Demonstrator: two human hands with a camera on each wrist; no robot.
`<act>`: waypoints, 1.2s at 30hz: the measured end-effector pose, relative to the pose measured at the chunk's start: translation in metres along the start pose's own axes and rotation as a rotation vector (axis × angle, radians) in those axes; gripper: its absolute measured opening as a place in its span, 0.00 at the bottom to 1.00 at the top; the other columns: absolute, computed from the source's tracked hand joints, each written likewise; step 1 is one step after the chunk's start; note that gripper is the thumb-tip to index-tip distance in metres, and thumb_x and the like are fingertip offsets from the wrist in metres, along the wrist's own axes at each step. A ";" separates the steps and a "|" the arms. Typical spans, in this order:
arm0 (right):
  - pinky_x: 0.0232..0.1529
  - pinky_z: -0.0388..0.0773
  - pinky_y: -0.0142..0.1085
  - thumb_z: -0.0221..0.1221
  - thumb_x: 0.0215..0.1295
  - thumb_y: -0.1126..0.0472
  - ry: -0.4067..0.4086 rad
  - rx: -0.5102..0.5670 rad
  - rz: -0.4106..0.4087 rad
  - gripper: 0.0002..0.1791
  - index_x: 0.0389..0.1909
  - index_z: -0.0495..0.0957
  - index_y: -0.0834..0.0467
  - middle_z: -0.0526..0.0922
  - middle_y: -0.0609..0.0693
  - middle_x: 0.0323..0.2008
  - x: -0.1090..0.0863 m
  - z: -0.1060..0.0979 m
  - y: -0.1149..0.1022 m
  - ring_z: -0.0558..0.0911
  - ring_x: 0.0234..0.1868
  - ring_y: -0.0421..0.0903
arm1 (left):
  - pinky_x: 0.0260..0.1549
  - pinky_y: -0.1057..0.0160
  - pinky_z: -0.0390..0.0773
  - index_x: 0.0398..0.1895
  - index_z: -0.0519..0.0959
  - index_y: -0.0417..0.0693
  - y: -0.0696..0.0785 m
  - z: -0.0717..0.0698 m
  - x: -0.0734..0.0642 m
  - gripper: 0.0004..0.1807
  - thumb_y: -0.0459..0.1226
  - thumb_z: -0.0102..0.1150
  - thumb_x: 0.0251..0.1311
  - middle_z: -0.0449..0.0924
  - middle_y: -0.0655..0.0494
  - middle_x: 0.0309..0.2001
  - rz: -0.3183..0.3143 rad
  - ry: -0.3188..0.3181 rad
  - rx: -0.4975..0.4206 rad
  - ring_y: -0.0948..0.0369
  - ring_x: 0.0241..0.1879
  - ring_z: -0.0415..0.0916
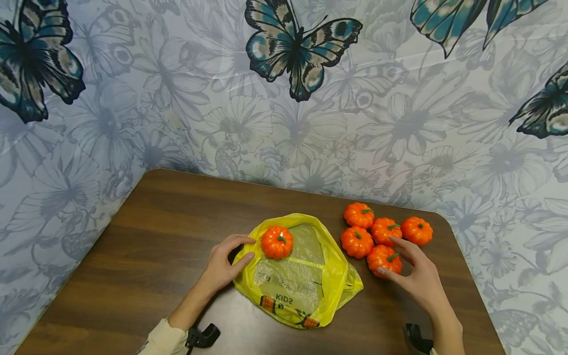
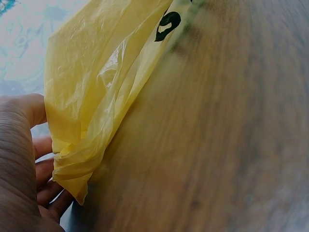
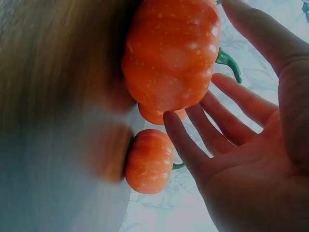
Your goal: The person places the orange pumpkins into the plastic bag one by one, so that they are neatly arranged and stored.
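"On the counter, how far along?"

"One pumpkin inside the yellow bag; five pumpkins outside seem left. Left hand loosely touches the bag; right hand spreads around another."

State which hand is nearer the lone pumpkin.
Left. The left hand is just left of the lone pumpkin, touching the yellow bag; the right hand is farther right, by the clustered pumpkins.

Both hands unclenched, well apart
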State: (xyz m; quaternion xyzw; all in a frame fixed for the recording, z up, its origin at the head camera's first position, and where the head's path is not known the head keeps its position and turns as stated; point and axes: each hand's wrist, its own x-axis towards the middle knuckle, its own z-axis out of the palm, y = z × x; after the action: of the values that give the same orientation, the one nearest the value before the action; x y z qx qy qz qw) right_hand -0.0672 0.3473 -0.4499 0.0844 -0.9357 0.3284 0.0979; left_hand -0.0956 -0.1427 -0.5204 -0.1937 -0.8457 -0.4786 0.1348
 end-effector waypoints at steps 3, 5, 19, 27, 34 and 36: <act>0.57 0.67 0.12 0.82 0.52 0.55 -0.011 -0.015 0.023 0.43 0.69 0.75 0.57 0.82 0.54 0.62 -0.001 0.000 0.000 0.79 0.56 0.25 | 0.65 0.60 0.76 0.53 0.87 0.53 0.000 0.000 0.000 0.17 0.38 0.75 0.61 0.87 0.59 0.56 -0.003 -0.004 -0.003 0.54 0.60 0.83; 0.56 0.69 0.13 0.82 0.53 0.53 -0.031 -0.031 0.035 0.42 0.69 0.76 0.56 0.83 0.54 0.61 -0.002 0.000 0.000 0.82 0.55 0.31 | 0.65 0.62 0.76 0.53 0.87 0.53 -0.001 0.001 -0.001 0.16 0.38 0.74 0.61 0.87 0.59 0.56 -0.008 -0.006 -0.006 0.54 0.60 0.82; 0.54 0.83 0.46 0.81 0.52 0.43 -0.194 -0.099 0.069 0.48 0.72 0.73 0.54 0.81 0.55 0.65 -0.001 -0.001 0.002 0.83 0.60 0.58 | 0.66 0.65 0.74 0.52 0.87 0.50 0.001 0.001 0.000 0.16 0.37 0.74 0.61 0.87 0.57 0.55 -0.009 -0.004 -0.009 0.53 0.60 0.83; 0.53 0.83 0.54 0.80 0.52 0.43 -0.187 -0.108 0.064 0.48 0.72 0.73 0.54 0.81 0.57 0.65 0.000 -0.008 -0.003 0.87 0.55 0.60 | 0.67 0.65 0.74 0.52 0.87 0.51 0.001 0.001 0.001 0.16 0.37 0.74 0.61 0.87 0.58 0.55 -0.018 -0.007 -0.010 0.53 0.60 0.82; 0.51 0.83 0.55 0.80 0.52 0.43 -0.169 -0.103 0.072 0.48 0.72 0.72 0.54 0.81 0.60 0.65 0.000 -0.015 -0.006 0.88 0.51 0.61 | 0.67 0.62 0.74 0.52 0.87 0.51 0.000 0.000 0.001 0.16 0.37 0.74 0.61 0.87 0.57 0.56 -0.027 -0.012 -0.012 0.53 0.61 0.82; 0.51 0.84 0.54 0.81 0.52 0.44 -0.160 -0.104 0.071 0.48 0.72 0.72 0.55 0.81 0.61 0.65 0.000 -0.016 -0.007 0.89 0.50 0.62 | 0.67 0.63 0.74 0.52 0.87 0.51 0.000 0.000 0.001 0.16 0.37 0.74 0.61 0.87 0.57 0.56 -0.029 -0.012 -0.011 0.52 0.61 0.82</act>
State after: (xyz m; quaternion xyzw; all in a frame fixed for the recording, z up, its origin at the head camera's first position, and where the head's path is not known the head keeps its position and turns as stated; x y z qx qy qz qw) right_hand -0.0640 0.3521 -0.4336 0.0718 -0.9587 0.2748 0.0156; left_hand -0.0961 -0.1422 -0.5202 -0.1849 -0.8465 -0.4842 0.1218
